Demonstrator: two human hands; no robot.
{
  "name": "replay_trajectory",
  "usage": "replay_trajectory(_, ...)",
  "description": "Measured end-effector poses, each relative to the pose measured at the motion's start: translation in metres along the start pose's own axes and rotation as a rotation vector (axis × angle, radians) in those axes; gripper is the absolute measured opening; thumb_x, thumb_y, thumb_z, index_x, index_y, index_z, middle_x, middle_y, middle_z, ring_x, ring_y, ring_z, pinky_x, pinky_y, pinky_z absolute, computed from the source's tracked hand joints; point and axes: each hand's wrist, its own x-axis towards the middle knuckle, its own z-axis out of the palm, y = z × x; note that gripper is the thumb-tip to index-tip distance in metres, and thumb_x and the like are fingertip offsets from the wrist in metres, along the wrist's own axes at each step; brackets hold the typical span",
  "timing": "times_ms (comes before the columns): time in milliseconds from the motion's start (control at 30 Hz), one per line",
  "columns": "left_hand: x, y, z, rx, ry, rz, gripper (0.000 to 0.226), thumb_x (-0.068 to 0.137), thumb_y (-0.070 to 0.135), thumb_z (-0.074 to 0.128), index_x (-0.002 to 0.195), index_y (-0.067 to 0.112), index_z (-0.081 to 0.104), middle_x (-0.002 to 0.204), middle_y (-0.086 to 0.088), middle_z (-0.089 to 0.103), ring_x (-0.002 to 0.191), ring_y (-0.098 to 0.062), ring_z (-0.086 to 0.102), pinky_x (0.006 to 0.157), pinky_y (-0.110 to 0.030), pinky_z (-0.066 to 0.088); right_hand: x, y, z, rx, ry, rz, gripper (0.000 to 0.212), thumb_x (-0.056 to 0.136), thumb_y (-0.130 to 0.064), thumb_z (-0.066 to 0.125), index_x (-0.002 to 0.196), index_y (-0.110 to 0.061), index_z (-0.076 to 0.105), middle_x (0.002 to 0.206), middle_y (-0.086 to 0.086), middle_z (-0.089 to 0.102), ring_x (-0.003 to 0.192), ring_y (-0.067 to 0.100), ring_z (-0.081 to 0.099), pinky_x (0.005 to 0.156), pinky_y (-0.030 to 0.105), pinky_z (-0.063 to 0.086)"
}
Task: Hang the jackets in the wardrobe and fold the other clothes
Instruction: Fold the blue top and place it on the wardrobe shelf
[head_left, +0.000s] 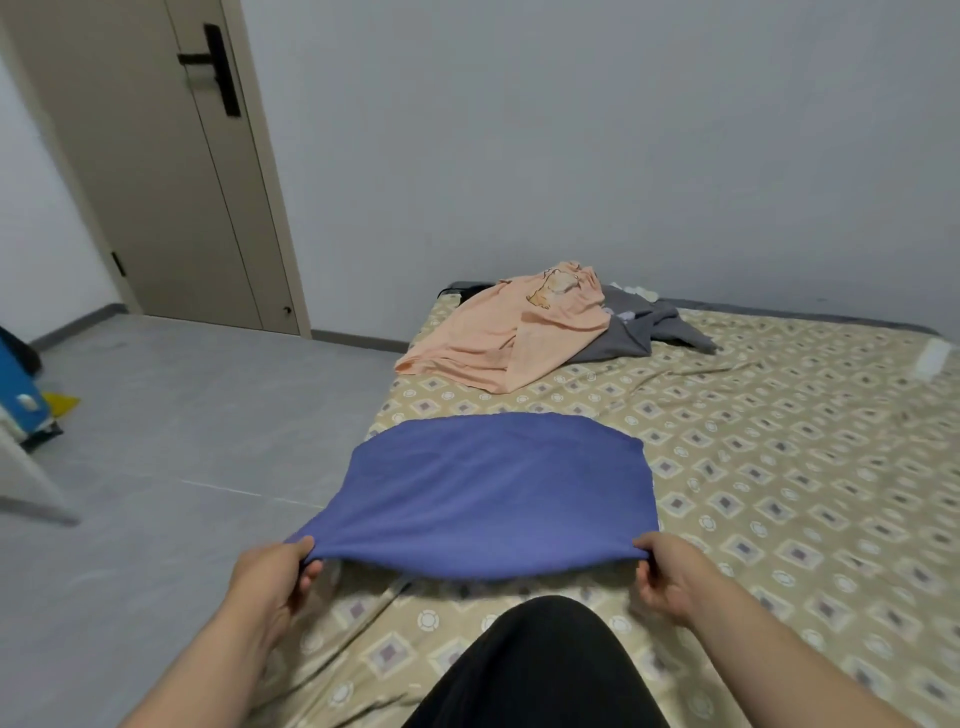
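Above the bed (779, 467), left grip (270, 577) and right grip (670, 577) pinch blue garment (493, 493) (corners lifted).

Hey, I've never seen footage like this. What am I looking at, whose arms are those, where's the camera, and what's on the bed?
There is no machine here. A person wears a wide-angle camera on the head, so you look down along their own bare arms. The left hand and the right hand each pinch a near corner of a blue garment and hold that edge up, while its far part rests on the bed. Farther back, a peach garment lies partly over a grey garment. A closed door stands at the left.
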Motion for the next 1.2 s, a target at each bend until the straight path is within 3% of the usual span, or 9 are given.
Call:
replay_trajectory(100, -0.016, 0.028, -0.003, -0.152, -0.013, 0.163, 0.049, 0.096, 0.001, 0.051, 0.143, 0.008, 0.038, 0.07, -0.012, 0.053, 0.036, -0.006, 0.05, 0.033, -0.01, 0.035, -0.028, -0.031, 0.004, 0.014, -0.002, -0.248, 0.028, 0.087, 0.001, 0.045, 0.098, -0.025, 0.049, 0.059, 0.004, 0.047, 0.036, 0.01, 0.039, 0.038, 0.017, 0.036)
replay_trajectory(300, -0.049, 0.092, -0.005, -0.548, -0.144, 0.372, 0.015, 0.101, 0.007, 0.048, 0.111, 0.01, 0.059, 0.096, -0.002, 0.061, 0.066, -0.009, 0.068, 0.055, -0.015, 0.055, -0.102, -0.086, 0.014, 0.2, -0.173, -0.56, 0.027, 0.096, -0.004, 0.043, 0.115, -0.009, 0.061, 0.091, 0.009, 0.065, 0.084, 0.02, 0.064, 0.073, 0.028, 0.05)
replay_trajectory(467, -0.081, 0.134, -0.011, -0.7, -0.168, 0.518, 0.016, 0.102, 0.012, 0.045, 0.095, 0.017, 0.059, 0.094, -0.004, 0.067, 0.08, -0.014, 0.071, 0.071, -0.024, 0.06, -0.158, -0.11, 0.018, 0.29, -0.331, -0.754, 0.033, 0.089, 0.002, 0.037, 0.107, -0.01, 0.062, 0.097, 0.011, 0.067, 0.094, 0.022, 0.067, 0.086, 0.034, 0.053)
replay_trajectory(600, -0.089, 0.143, -0.013, -0.655, -0.139, 0.58, 0.018, 0.101, 0.011, 0.044, 0.095, 0.019, 0.059, 0.09, -0.002, 0.07, 0.084, -0.013, 0.071, 0.076, -0.027, 0.06, -0.162, -0.114, 0.03, 0.215, -0.371, -0.746, 0.038, 0.091, -0.001, 0.035, 0.123, -0.006, 0.056, 0.11, 0.012, 0.067, 0.102, 0.022, 0.067, 0.084, 0.035, 0.053)
replay_trajectory(800, -0.044, 0.111, -0.01, -0.53, -0.077, 0.493, 0.016, 0.102, 0.007, 0.045, 0.102, 0.018, 0.057, 0.098, -0.002, 0.065, 0.09, -0.012, 0.066, 0.079, -0.028, 0.057, -0.112, -0.093, 0.061, -0.025, -0.306, -0.656, 0.037, 0.094, -0.005, 0.041, 0.126, -0.01, 0.058, 0.115, 0.007, 0.067, 0.101, 0.02, 0.064, 0.074, 0.032, 0.05)
replay_trajectory(900, -0.006, 0.094, -0.007, -0.473, -0.06, 0.457, 0.024, 0.103, 0.007, 0.043, 0.124, 0.011, 0.054, 0.1, -0.002, 0.065, 0.092, -0.011, 0.066, 0.084, -0.029, 0.052, -0.078, -0.087, 0.081, -0.129, -0.311, -0.631, 0.032, 0.094, -0.004, 0.045, 0.119, -0.015, 0.062, 0.109, 0.003, 0.068, 0.104, 0.018, 0.063, 0.078, 0.031, 0.051)
replay_trajectory(1033, 0.044, 0.072, 0.004, -0.339, -0.05, 0.438, 0.022, 0.102, 0.004, 0.04, 0.107, 0.01, 0.06, 0.095, -0.008, 0.067, 0.081, -0.015, 0.067, 0.072, -0.025, 0.055, -0.031, -0.079, 0.107, -0.373, -0.24, -0.664, 0.022, 0.087, -0.005, 0.052, 0.103, -0.012, 0.065, 0.09, 0.003, 0.063, 0.084, 0.017, 0.057, 0.07, 0.029, 0.044)
replay_trajectory(1133, 0.091, 0.064, 0.008, -0.264, -0.011, 0.412, 0.025, 0.099, 0.003, 0.043, 0.117, 0.005, 0.06, 0.11, -0.017, 0.066, 0.096, -0.026, 0.063, 0.086, -0.037, 0.05, 0.0, -0.072, 0.124, -0.547, -0.2, -0.723, 0.016, 0.081, -0.005, 0.055, 0.092, -0.011, 0.066, 0.082, 0.006, 0.061, 0.074, 0.019, 0.052, 0.066, 0.032, 0.039)
replay_trajectory(1200, 0.12, 0.06, 0.011, -0.211, -0.002, 0.396, 0.023, 0.098, 0.004, 0.046, 0.114, 0.004, 0.062, 0.104, -0.014, 0.066, 0.088, -0.022, 0.062, 0.083, -0.036, 0.048, 0.016, -0.072, 0.135, -0.598, -0.185, -0.735, 0.019, 0.081, -0.003, 0.055, 0.092, -0.015, 0.065, 0.087, 0.008, 0.065, 0.076, 0.018, 0.054, 0.068, 0.032, 0.041)
